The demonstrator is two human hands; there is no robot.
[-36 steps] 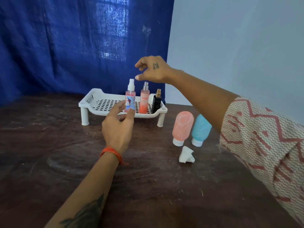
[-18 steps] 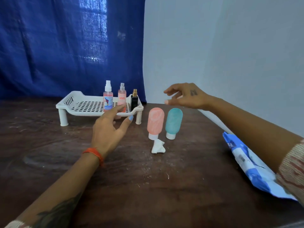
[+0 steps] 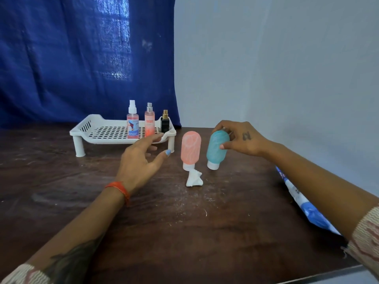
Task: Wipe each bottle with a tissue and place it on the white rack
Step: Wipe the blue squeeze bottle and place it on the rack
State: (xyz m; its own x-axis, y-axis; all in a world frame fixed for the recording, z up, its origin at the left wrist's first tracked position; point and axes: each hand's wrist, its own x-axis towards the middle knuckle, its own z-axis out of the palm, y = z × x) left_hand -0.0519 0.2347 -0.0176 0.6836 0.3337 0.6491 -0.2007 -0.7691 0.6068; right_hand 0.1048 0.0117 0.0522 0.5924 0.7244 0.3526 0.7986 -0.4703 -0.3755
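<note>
Gripping the teal bottle (image 3: 217,149) near its top, the right hand (image 3: 241,139) hides the bottle's upper edge. Left hand (image 3: 141,158) hovers open. Rack (image 3: 86,133) at 10 o'clock; tissue (image 3: 194,179) on counter (image 3: 184,232).

R hand (image 3: 244,140) grips teal bottle (image 3: 216,148); L hand (image 3: 139,160) open, hovering.

Home room: blue curtain (image 3: 82,58), worn wooden table (image 3: 184,222).
</note>
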